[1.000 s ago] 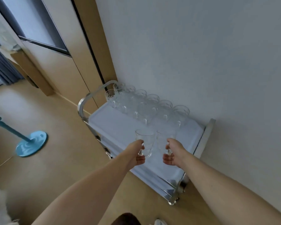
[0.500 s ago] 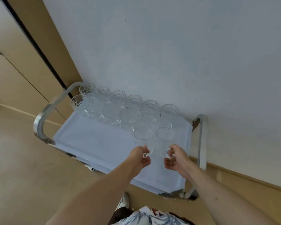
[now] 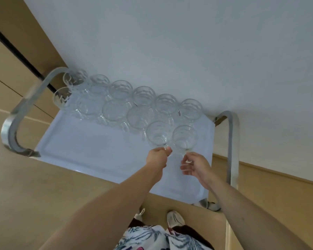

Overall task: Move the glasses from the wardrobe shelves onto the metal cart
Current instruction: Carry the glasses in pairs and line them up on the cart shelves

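1. L hand (image 3: 158,156) pinches handle of left glass (image 3: 158,133); R hand (image 3: 194,164) w/ fingers loosening by handle of right glass (image 3: 184,138), grip unclear.
2. Both glasses low over metal cart (image 3: 90,154), beside rows of glasses (image 3: 132,103).
3. Risk: clear, hard, smooth glass could clink neighbours & chip, or slide on slick tray.
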The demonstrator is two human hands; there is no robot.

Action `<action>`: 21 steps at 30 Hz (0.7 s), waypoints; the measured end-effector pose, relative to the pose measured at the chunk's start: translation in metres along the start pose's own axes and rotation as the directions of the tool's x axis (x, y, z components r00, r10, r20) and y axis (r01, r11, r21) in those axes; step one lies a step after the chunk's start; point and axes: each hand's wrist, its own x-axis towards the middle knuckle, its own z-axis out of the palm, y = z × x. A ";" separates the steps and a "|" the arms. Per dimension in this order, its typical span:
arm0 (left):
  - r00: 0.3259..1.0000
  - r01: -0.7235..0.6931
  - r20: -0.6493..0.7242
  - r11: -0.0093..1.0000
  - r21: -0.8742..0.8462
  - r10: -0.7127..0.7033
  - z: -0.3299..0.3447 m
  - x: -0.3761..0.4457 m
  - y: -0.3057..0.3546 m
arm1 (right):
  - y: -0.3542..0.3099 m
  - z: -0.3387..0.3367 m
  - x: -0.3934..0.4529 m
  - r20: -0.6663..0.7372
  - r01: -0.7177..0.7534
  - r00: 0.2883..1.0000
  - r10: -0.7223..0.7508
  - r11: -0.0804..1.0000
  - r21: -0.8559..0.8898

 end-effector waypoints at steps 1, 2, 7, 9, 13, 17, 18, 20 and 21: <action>1.000 -0.002 -0.023 1.000 0.007 0.002 -0.001 0.004 0.000 | 0.000 0.001 0.003 -0.011 -0.002 1.000 0.002 1.000 -0.015; 0.999 -0.006 -0.048 1.000 0.017 0.006 -0.002 0.008 0.000 | 0.001 0.002 0.005 -0.024 -0.006 1.000 0.006 1.000 -0.023; 0.995 -0.039 -0.088 0.995 0.089 0.047 0.002 0.018 0.008 | -0.002 0.002 0.016 -0.072 0.007 0.997 -0.008 1.000 -0.011; 0.994 -0.037 -0.094 0.991 0.128 0.049 0.006 0.018 0.012 | -0.003 0.003 0.019 -0.073 0.014 0.997 -0.013 1.000 0.006; 0.992 -0.049 -0.106 0.991 0.124 0.063 0.016 0.019 0.020 | -0.007 0.007 0.027 -0.085 0.011 0.996 -0.009 1.000 0.024; 0.993 -0.035 -0.107 0.993 0.109 0.047 0.026 0.018 0.028 | -0.010 0.007 0.033 -0.089 0.025 0.996 -0.024 1.000 0.015; 0.994 -0.023 -0.100 0.996 0.088 0.032 0.027 0.017 0.030 | -0.010 0.006 0.034 -0.090 0.031 0.995 -0.031 1.000 0.003; 0.997 0.000 -0.080 1.000 0.019 0.001 0.029 0.015 0.033 | -0.007 0.004 0.034 -0.089 0.044 0.995 -0.048 0.998 -0.044; 0.997 0.009 -0.078 1.000 -0.015 -0.010 0.030 0.015 0.034 | -0.006 0.002 0.034 -0.084 0.052 0.995 -0.057 0.996 -0.067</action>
